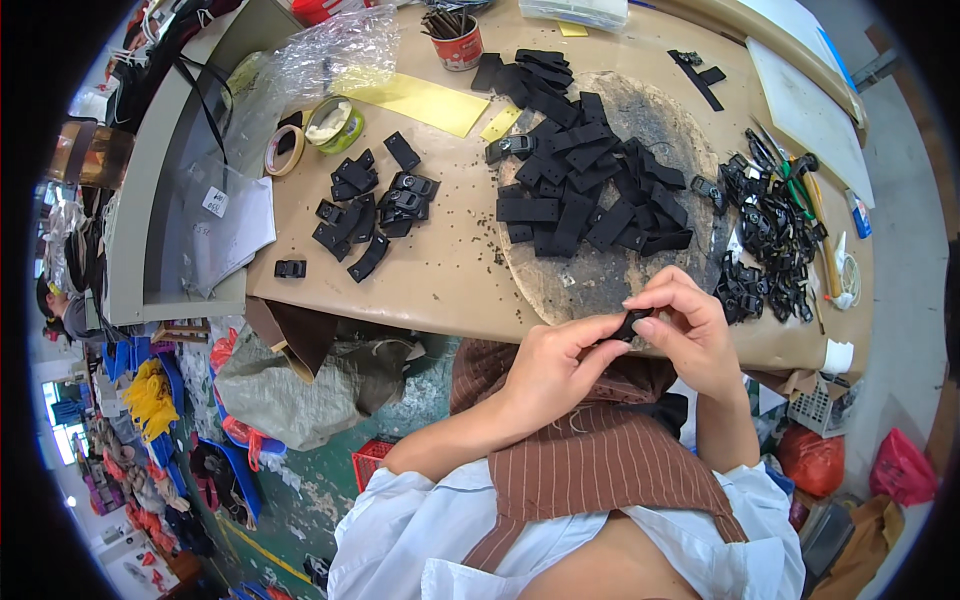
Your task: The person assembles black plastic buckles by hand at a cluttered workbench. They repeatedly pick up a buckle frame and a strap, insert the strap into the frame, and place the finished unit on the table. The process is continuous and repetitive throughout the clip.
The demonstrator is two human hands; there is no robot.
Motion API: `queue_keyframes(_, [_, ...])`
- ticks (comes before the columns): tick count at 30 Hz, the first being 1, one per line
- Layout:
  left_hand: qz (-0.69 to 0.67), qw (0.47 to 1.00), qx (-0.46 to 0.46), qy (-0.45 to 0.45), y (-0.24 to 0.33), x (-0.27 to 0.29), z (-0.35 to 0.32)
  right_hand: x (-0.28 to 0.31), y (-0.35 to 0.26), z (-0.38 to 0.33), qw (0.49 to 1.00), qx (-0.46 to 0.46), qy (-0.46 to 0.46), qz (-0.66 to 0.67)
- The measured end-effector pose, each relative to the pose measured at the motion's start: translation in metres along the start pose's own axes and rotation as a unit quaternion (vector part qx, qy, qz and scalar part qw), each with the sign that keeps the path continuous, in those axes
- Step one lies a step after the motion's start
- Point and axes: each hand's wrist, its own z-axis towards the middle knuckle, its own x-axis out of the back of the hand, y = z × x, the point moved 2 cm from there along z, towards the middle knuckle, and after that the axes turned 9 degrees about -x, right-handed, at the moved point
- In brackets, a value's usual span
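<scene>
1. A small black piece (629,325) is up in the air, just over the near edge of the table (440,288). The hands hide most of it, so I can't tell if it is a strap or a buckle.
2. It sits right between the fingertips of both hands. Its long way seems to slant, up on the right and down on the left.
3. The left hand (545,365) pinches the low end, and the right hand (697,338) pinches the high end. Neither is nearer; both touch it.
4. Just past the hands, a big heap of black straps (575,215) lies on a round, worn board (537,287). Black buckles (770,215) are piled to the right.
5. Far left, a clear plastic bag (197,245) has a white tag (215,201) with dark marks. The red can (459,52) has print too small for me to read.
</scene>
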Motion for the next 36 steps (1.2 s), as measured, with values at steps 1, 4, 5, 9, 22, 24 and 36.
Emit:
queue_keyframes(1, [-0.007,1.000,0.006,0.005,0.002,0.002,0.002,-0.001,0.003,0.001,0.998,-0.007,-0.001,0.059])
queue_keyframes(4, [-0.080,0.995,0.049,0.013,0.008,0.008,0.007,-0.002,0.008,0.003,0.979,-0.041,-0.014,0.199])
queue_keyframes(5, [-0.140,0.987,0.080,0.011,0.006,0.009,0.008,0.000,0.008,0.002,0.973,-0.060,-0.024,0.221])
queue_keyframes(9, [-0.302,0.946,0.105,0.061,-0.002,0.020,0.009,0.002,0.010,0.001,0.962,-0.088,-0.043,0.254])
queue_keyframes(22, [-0.307,0.946,-0.095,0.046,-0.004,0.024,0.009,0.000,0.001,-0.012,0.985,0.070,0.014,0.159])
queue_keyframes(24, [-0.322,0.942,-0.081,0.036,-0.003,0.024,0.004,-0.004,-0.004,-0.007,0.984,0.024,0.020,0.177])
queue_keyframes(36, [-0.566,0.816,0.049,0.109,-0.030,0.023,-0.003,-0.032,0.012,-0.003,0.980,0.030,0.038,0.192])
